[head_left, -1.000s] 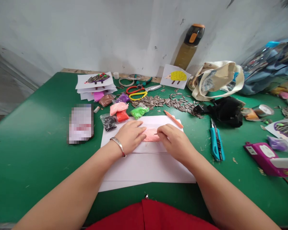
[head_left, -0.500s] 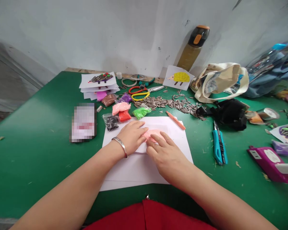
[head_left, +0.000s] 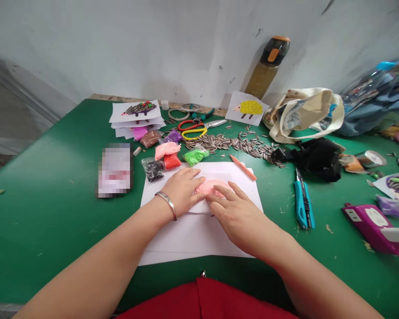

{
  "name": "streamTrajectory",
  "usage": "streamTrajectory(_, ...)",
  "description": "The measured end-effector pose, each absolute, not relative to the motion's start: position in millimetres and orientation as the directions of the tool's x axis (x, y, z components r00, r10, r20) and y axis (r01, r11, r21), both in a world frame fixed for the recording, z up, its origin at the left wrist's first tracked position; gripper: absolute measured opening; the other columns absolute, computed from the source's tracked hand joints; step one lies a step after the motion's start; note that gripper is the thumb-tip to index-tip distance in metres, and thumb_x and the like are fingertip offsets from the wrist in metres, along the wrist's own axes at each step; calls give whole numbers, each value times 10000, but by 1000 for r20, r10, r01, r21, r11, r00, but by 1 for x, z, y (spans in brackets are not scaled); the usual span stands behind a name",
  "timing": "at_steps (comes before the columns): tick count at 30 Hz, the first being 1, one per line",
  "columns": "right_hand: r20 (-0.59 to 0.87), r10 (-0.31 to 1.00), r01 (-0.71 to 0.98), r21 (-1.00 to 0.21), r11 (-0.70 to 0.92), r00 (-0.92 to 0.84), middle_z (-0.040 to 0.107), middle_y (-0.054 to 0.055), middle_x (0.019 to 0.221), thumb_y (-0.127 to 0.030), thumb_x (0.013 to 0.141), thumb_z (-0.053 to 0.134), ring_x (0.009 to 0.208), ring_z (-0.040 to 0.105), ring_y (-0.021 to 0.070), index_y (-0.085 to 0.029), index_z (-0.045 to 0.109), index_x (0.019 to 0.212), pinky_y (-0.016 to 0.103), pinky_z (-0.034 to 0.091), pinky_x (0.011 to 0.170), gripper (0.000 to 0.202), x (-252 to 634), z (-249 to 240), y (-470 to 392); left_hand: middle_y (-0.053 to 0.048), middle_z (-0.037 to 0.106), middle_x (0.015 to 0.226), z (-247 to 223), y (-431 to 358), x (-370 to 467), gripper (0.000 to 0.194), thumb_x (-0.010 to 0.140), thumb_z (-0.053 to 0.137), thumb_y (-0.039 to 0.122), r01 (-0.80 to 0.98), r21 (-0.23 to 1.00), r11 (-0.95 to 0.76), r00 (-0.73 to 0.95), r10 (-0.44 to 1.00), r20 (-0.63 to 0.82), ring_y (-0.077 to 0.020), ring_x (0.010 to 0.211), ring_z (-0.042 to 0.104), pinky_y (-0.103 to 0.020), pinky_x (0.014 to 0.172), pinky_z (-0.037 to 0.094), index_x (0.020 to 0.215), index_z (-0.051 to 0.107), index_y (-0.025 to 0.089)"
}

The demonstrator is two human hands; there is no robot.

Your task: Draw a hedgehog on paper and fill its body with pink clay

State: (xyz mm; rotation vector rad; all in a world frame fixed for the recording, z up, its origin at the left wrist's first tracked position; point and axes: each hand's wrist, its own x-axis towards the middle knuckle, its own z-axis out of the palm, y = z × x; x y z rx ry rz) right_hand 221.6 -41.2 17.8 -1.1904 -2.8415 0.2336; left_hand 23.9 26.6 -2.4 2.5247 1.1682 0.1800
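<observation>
A flattened patch of pink modelling clay (head_left: 209,188) lies on a small white card (head_left: 199,208), which rests on larger white sheets (head_left: 186,239). My left hand (head_left: 183,190), with a silver bangle at the wrist, lies flat with its fingertips at the clay's left side. My right hand (head_left: 234,215) has its fingers apart, the tips touching the clay's right and near edge. Part of the clay is hidden under the fingers. An orange pen (head_left: 242,167) lies on the paper's far right corner.
Bags of coloured clay (head_left: 168,150), sunflower seeds (head_left: 216,142) and scissors (head_left: 194,132) lie beyond the paper. A teal utility knife (head_left: 304,201) and a purple device (head_left: 374,226) are at the right, a blurred-out phone-shaped object (head_left: 115,170) at the left. A hedgehog picture (head_left: 248,108) leans on the wall.
My right hand has shifted slightly right, and more of the pink clay shows between my hands. My left hand stays nearly in place.
</observation>
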Motion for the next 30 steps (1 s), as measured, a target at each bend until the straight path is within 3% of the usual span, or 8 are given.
streamTrajectory(5,-30,727,718,-190,669,-685,612,65,1265,-8,866,406,1352,359,286,-180,596,957,556,264,1125,272,231,25,-39,-117,578,1131,-1,26,25,334,874,580,356,732,361,-577,638,768,-66,-267,1020,508,-415,917,392,1141,633,164)
streamTrajectory(10,-37,723,719,-159,677,-689,609,80,1271,-20,858,440,1358,356,302,-165,603,1041,561,259,1132,284,232,21,-40,-123,575,1160,0,26,25,321,894,554,335,726,369,-580,642,765,-61,-269,1043,504,-417,936,387,1147,632,152)
streamTrajectory(17,-16,717,712,-143,688,-697,573,66,1330,-38,880,414,1368,329,307,-169,606,1000,561,243,1138,262,225,21,-41,-143,552,1263,-7,25,25,379,876,573,348,741,363,-565,619,785,-40,-289,1118,506,-449,985,383,1201,604,156)
streamTrajectory(25,35,719,694,-229,682,-695,603,89,1270,-39,885,417,1341,364,261,-171,574,1147,528,260,1131,333,223,11,-38,-134,544,1304,-10,25,22,372,911,501,342,733,334,-593,634,773,-19,-280,1171,494,-453,1022,367,1229,587,170)
streamTrajectory(30,20,718,698,-219,682,-696,631,85,1216,-42,887,422,1301,402,263,-161,572,1160,535,243,1131,334,223,10,-35,-156,516,1347,-9,24,24,395,909,509,320,751,330,-572,619,784,-48,-292,1221,460,-456,1052,344,1255,573,141)
